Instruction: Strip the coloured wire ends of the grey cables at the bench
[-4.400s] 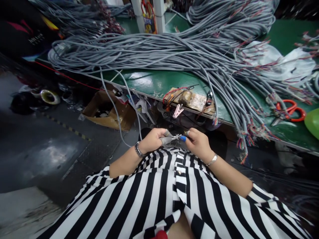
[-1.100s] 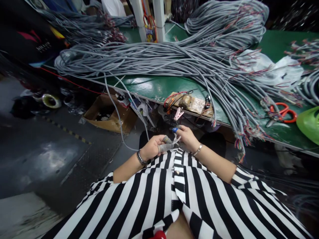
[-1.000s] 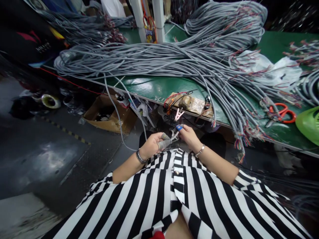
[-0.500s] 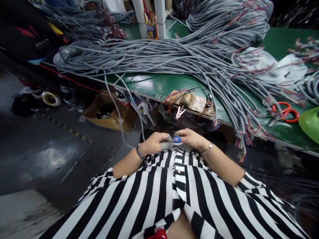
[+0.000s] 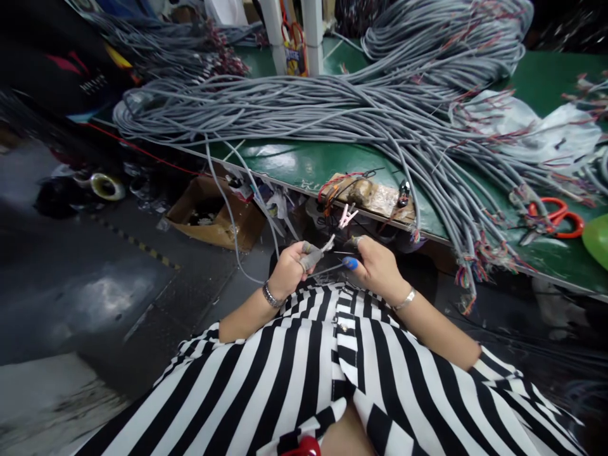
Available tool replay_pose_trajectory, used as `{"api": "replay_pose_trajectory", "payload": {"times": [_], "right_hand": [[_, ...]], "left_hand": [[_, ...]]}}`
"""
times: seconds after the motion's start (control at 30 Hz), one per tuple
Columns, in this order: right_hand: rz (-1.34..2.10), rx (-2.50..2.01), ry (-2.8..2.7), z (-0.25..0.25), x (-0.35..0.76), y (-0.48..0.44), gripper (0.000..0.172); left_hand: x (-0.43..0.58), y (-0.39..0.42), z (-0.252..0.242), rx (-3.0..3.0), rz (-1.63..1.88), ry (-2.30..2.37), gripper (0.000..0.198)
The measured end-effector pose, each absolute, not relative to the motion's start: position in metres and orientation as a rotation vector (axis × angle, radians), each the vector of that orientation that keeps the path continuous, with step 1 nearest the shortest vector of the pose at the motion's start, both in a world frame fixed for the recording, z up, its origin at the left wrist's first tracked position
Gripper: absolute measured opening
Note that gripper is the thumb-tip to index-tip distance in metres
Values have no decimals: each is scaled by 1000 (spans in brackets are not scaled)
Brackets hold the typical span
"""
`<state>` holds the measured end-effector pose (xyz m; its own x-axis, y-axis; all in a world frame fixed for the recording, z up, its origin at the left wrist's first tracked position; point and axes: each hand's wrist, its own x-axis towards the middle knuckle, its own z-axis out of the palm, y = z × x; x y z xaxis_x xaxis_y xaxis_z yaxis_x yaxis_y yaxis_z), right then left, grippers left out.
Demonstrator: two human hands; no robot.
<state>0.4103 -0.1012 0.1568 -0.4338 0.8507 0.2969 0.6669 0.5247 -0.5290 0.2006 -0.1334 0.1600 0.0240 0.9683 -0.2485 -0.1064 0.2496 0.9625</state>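
Observation:
My left hand [image 5: 293, 269] pinches a grey cable [image 5: 311, 258] with wrapped fingertips, its pale end [image 5: 329, 243] sticking up and to the right. Grey cable hangs from the table in a loop [image 5: 234, 231] and runs to this hand. Just to the right, my right hand [image 5: 380, 269] has its forefinger and a blue-wrapped thumb [image 5: 350, 263] a little apart. Thin pale strips [image 5: 342, 253] point left from between them; what they belong to is hidden in the hand. Another grey length slants below the fingertips.
A large bundle of grey cables [image 5: 285, 111] lies along the green table [image 5: 294, 161]. Orange-handled scissors [image 5: 555, 218] rest at the right. At the table's edge is a board [image 5: 375, 196] with a pink clip [image 5: 348, 215]. A cardboard box [image 5: 216, 221] stands below.
My hands were close together at the cable; now they are apart. The cable end in my left hand has come up into view, and the right thumb and forefinger have spread.

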Motion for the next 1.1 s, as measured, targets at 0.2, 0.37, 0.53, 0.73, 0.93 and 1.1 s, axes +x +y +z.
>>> {"api": "replay_pose_trajectory", "payload": {"times": [0.2,0.37,0.53,0.73,0.93,1.1], "right_hand": [[-16,-1175,-2368,179,414,-107,30],[-76,-1160,-2407,178,416,-105,26],[-72,-1106,-2479,178,416,-103,30],[87,-1033,-2482,170,415,-100,28],[289,-1058,-2371,164,416,-98,30],[973,-1036,-1990,154,406,-99,38]], "left_hand": [[202,-137,169,1184,1016,1254,27],[201,-138,168,1237,971,1250,25],[200,-139,169,1210,937,1212,26],[202,-138,175,1184,891,1184,29],[203,-136,178,1177,887,1170,28],[201,-133,166,1259,834,1165,23]]}}
